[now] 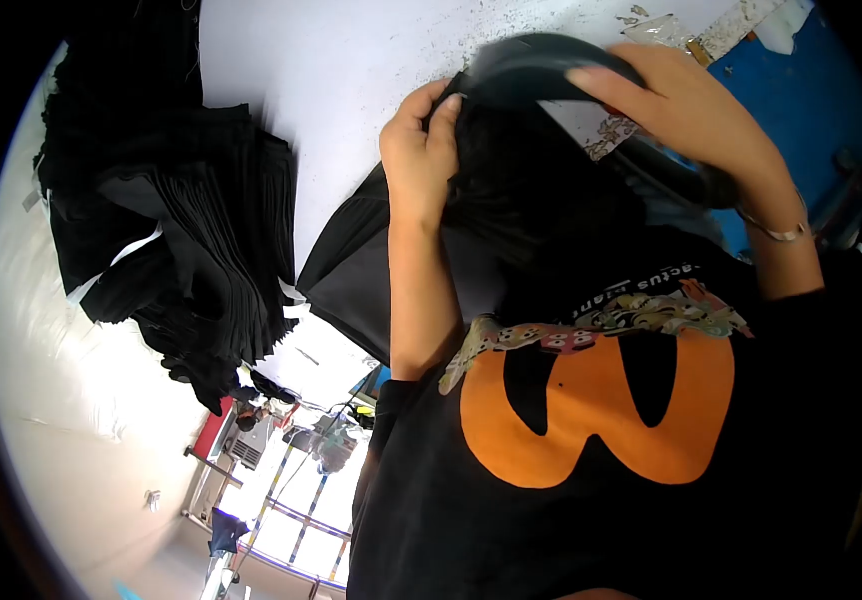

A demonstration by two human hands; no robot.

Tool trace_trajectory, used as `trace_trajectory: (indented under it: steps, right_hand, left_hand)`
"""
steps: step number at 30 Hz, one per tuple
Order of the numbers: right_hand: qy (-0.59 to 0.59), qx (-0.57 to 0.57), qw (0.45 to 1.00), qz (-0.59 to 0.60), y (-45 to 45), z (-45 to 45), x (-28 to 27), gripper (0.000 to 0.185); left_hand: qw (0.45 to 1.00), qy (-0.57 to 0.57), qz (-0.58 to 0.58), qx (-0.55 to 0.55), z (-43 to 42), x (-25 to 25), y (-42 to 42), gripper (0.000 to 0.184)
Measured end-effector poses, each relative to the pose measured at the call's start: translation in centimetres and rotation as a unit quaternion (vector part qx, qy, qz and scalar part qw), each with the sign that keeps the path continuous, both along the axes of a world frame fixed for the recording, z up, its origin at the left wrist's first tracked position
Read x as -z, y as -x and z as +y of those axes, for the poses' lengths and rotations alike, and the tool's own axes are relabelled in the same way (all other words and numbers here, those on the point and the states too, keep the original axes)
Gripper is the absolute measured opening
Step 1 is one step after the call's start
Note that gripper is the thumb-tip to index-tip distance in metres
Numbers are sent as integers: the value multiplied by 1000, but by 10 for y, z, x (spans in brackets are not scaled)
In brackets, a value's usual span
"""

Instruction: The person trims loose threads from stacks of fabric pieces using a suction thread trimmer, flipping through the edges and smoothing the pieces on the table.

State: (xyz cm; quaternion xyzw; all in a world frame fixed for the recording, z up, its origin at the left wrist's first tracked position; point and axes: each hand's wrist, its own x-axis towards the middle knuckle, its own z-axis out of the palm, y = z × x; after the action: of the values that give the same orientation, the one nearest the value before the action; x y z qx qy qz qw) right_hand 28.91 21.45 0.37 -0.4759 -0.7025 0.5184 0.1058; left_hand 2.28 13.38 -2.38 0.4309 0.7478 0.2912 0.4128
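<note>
My left hand (419,155) is closed in a pinch on the edge of a black cloth piece (376,275), with thumb and fingertips near its upper corner. The cloth spreads down from there across the white table and in front of my body. To the right, my right hand (681,100) grips a dark, curved band (541,68), thumb on its near side. The band looks like a strip of fabric, but motion blur smears it. Its left end reaches close to my left fingertips; whether it is joined to the cloth I cannot tell.
A thick stack of black cloth pieces (216,220) hangs over the left part of the white table (341,60). Loose scraps and a clear plastic bit (663,32) lie at the upper right, beside a blue surface (776,95). Below is a bright barred window (301,510).
</note>
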Motion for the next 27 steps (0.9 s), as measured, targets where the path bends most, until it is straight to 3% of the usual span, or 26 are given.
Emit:
trace_trajectory:
  steps: [2, 5, 8, 10, 12, 15, 18, 20, 21, 22, 24, 27]
  right_hand:
    - [11, -39, 999, 16, 12, 13, 7, 55]
    - [21, -29, 999, 34, -1, 4, 9, 56]
    - [19, -34, 998, 48, -13, -8, 10, 56]
    - [-34, -25, 999, 35, 3, -7, 14, 55]
    - [-4, -58, 997, 51, 13, 2, 7, 54]
    - [-54, -52, 996, 49, 8, -6, 1, 52]
    - [-1, -39, 999, 28, -25, -18, -10, 51]
    - [-1, -24, 1000, -2, -15, -22, -6, 61]
    - [-56, -18, 998, 0, -3, -18, -1, 61]
    - [-115, -11, 993, 3, 9, -14, 5, 61]
    - [-123, 23, 992, 23, 17, -13, 8, 62]
    - [-115, -11, 993, 5, -3, -18, -3, 63]
  left_hand:
    - [1000, 1, 13, -11, 0, 8, 3, 23]
    - [1000, -8, -13, -21, -1, 5, 5, 21]
    - [998, -20, -24, 56, 0, 0, 1, 22]
    - [998, 18, -55, 39, 4, 5, 3, 24]
    - [997, 24, -77, 16, 6, -1, 0, 22]
    - [999, 17, -16, 29, -6, -18, 8, 21]
    - [995, 28, -45, 88, -25, -44, 20, 23]
    - [977, 183, -44, 100, -17, -60, 17, 22]
    - [985, 173, -5, 25, -7, -57, -1, 19]
    - [979, -34, 181, 83, -11, -18, 7, 20]
    - [951, -102, 271, 111, -1, -16, -12, 24]
    - [964, -106, 228, 82, -5, -4, -7, 23]
